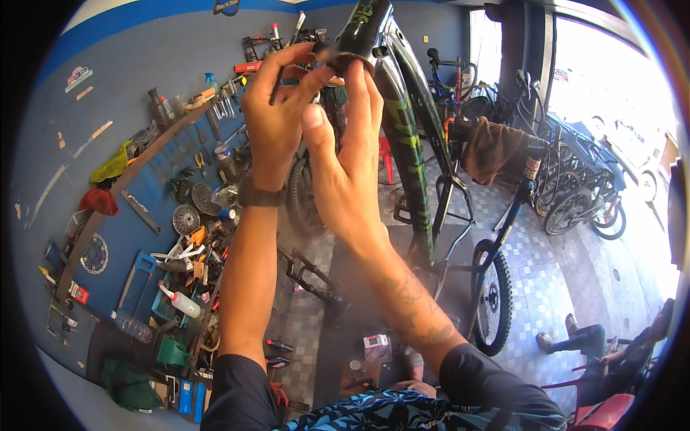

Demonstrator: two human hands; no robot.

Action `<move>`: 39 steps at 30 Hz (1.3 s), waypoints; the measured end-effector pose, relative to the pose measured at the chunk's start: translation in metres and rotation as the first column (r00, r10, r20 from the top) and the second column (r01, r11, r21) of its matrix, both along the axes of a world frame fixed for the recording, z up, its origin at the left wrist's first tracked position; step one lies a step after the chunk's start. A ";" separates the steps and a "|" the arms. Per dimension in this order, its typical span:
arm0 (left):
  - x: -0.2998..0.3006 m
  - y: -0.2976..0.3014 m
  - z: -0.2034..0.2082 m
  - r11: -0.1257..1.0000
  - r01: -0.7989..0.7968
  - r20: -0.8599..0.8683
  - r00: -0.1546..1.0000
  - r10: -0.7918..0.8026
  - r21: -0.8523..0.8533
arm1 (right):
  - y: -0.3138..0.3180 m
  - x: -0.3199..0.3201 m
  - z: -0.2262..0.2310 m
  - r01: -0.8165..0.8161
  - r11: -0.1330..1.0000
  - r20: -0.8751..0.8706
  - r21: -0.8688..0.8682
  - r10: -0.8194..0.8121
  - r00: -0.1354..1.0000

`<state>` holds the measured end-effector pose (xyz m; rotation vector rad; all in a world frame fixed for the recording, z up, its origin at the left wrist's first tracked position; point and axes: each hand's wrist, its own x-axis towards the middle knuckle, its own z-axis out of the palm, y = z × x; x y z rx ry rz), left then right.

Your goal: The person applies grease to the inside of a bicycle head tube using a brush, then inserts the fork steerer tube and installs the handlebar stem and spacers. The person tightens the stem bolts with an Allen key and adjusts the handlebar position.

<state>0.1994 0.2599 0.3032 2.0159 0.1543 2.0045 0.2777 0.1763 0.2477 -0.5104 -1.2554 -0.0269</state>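
Observation:
A glossy black bicycle frame (404,144) with green markings stands in front of me, its head tube (363,29) at the top of the view. My left hand (277,108) is closed at the left of the tube's lower end, fingertips bent inward. A thin dark rod (276,86) sticks out between its fingers; its far end cannot be made out. Small dark, blurred material shows at those fingertips. My right hand (348,158) is open, its fingers stretched up and touching the rim of the head tube from below. The tube's inside is hidden.
At left, a blue tool board (169,165) and a crowded bench hold cassettes, a white bottle (180,300) and a hacksaw (134,280). A brown cloth (494,151) hangs right of the frame, above a wheel (492,298). Several bicycles (575,190) stand farther right; a seated person (600,348) is lower right.

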 end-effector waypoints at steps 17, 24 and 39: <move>0.001 0.002 0.001 0.941 0.288 0.046 0.958 -0.285 -0.175 | 0.035 0.121 0.109 0.227 0.972 0.475 -0.060 -0.172 0.863; 0.013 0.002 -0.007 0.926 0.361 0.130 0.929 -0.346 -0.113 | 0.037 0.119 0.096 0.364 0.931 0.505 0.028 -0.328 0.799; 0.032 -0.013 -0.020 0.966 0.251 0.244 0.942 -0.229 -0.060 | 0.034 0.146 0.085 0.348 0.932 0.678 0.104 -0.323 0.661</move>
